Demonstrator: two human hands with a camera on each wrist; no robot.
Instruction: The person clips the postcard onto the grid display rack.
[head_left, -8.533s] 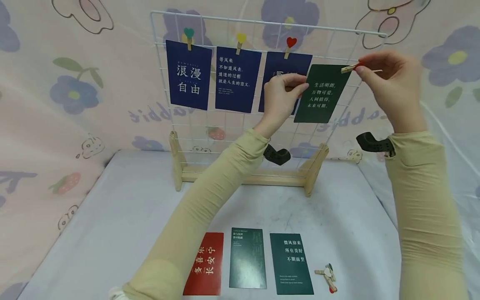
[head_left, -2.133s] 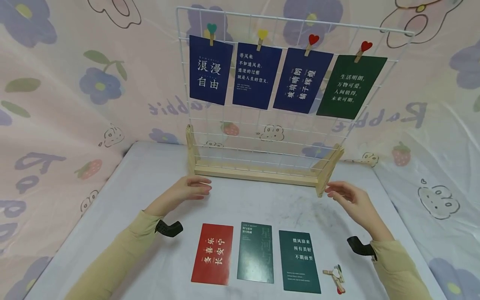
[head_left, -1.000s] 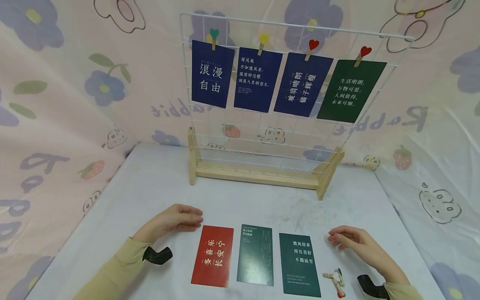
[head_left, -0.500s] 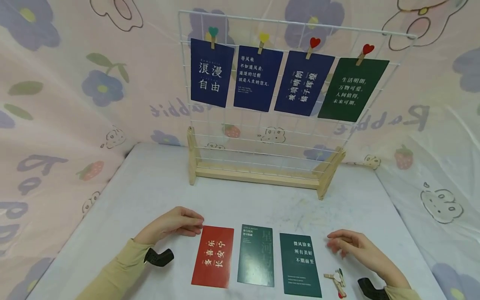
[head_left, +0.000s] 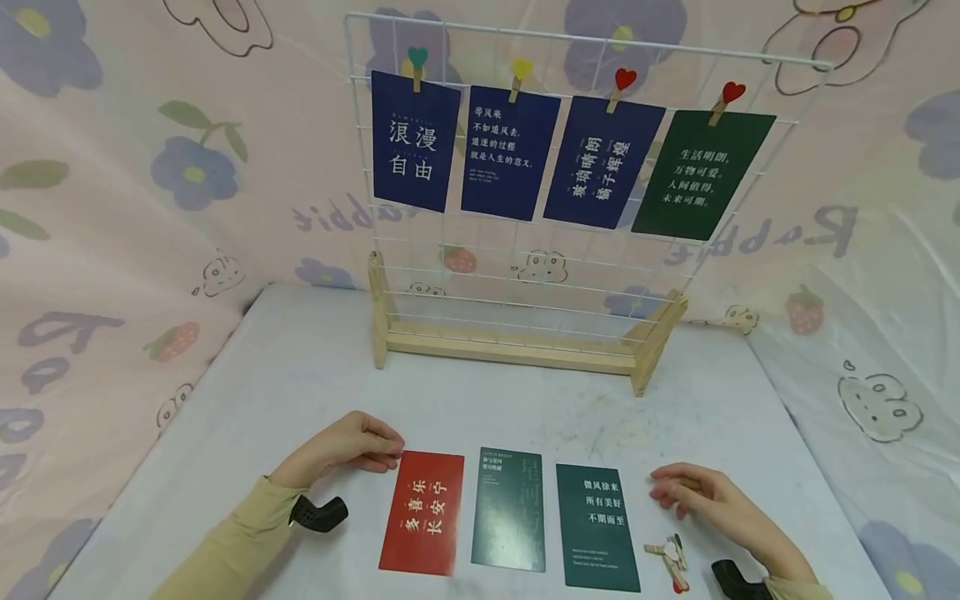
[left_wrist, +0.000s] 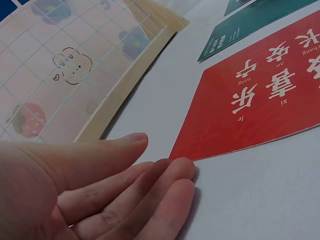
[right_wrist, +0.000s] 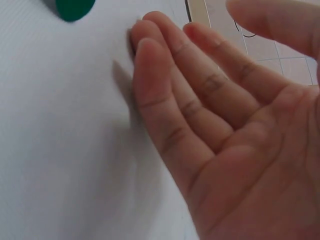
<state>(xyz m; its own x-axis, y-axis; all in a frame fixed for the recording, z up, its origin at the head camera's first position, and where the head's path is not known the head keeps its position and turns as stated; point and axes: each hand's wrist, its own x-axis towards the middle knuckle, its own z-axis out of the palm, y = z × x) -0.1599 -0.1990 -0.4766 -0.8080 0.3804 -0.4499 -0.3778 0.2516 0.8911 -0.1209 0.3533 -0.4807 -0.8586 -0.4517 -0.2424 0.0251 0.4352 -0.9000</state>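
Note:
My left hand (head_left: pixel 341 450) rests at the upper left corner of a red card (head_left: pixel 422 512) lying on the table. In the left wrist view its relaxed fingers (left_wrist: pixel 167 200) meet the card's corner, with the thumb lifted apart. My right hand (head_left: pixel 712 500) holds nothing; its fingers are loosely extended near the table, above a small pile of wooden heart clips (head_left: pixel 670 560). Between the hands lie a green card (head_left: pixel 507 510) and a dark teal card (head_left: pixel 598 527). On the white wire grid hang several cards, including a dark green card (head_left: pixel 703 175) under a red heart clip (head_left: pixel 726 98).
The grid (head_left: pixel 525 287) stands on a wooden base (head_left: pixel 510 354) at the back of the white-covered table (head_left: pixel 495 408). Three blue cards, among them the leftmost blue card (head_left: pixel 415 142), hang left of the green one. Patterned cloth (head_left: pixel 120 250) surrounds the table.
Earlier both hands were at the grid with the green card and a red clip; the card now hangs there. Both hands have since come down to the table, the left reaching the red card's corner.

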